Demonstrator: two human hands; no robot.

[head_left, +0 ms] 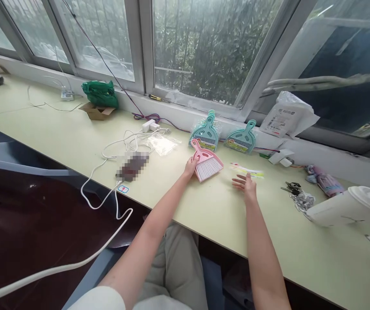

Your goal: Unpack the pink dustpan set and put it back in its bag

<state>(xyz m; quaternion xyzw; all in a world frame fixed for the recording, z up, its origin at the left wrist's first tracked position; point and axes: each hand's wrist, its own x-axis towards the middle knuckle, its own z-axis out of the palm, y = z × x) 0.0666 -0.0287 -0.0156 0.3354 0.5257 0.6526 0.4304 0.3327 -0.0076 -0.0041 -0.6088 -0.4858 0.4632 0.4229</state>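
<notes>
Now, L hand (191,165) gripping 1 pink dustpan set (206,163), R hand (246,184) open, empty, 2 teal packs (208,133) behind

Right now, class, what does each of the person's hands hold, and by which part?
The left hand touches the pink plastic brush-and-dustpan set at its handle side; a closed grip cannot be told. The right hand holds nothing.

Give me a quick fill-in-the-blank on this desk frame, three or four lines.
1. The left hand touches the ____ brush-and-dustpan set.
2. The right hand rests open beside a ____ label card.
3. The teal dustpan sets lean against the ____ ledge.
4. A bunch of ____ lies right of the right hand, near the white jug.

Missing words: pink; yellow-green; window; keys
</notes>
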